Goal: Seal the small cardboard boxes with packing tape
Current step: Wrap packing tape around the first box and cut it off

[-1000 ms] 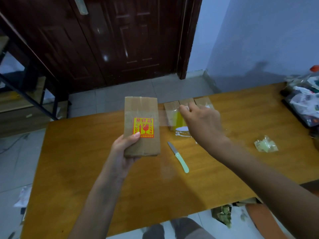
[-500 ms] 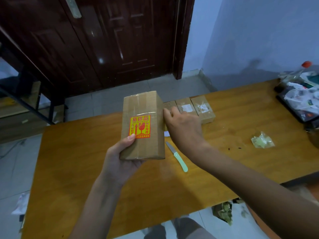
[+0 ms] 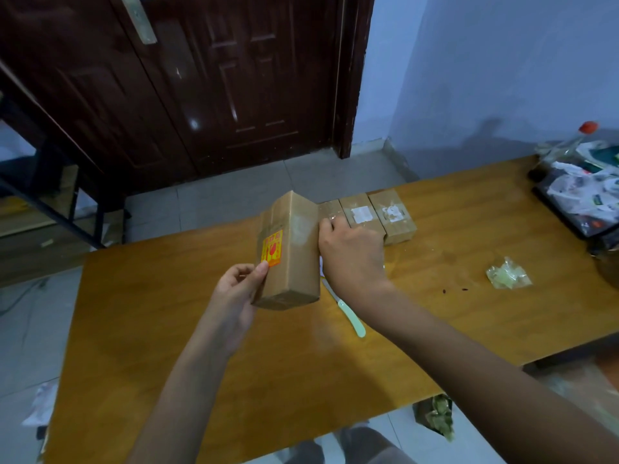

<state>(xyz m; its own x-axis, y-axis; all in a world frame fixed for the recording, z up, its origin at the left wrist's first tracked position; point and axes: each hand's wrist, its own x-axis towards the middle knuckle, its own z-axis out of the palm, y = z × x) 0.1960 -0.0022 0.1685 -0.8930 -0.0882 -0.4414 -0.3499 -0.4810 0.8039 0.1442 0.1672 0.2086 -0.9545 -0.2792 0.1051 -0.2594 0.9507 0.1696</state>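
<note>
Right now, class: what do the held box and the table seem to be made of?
Held box: brown cardboard, matte, with glossy clear tape showing as a sheen on its face. Table: wood or wood-look laminate, orange-brown grain, smooth semi-gloss; which one cannot be told.

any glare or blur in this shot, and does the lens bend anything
Head view: dim, bluish light; small glare spots on the glossy door; a soft sheen on the table. The held box and both hands are slightly soft, its sticker unreadable. Wide-angle distortion tilts the door frame and stretches the right forearm.
</note>
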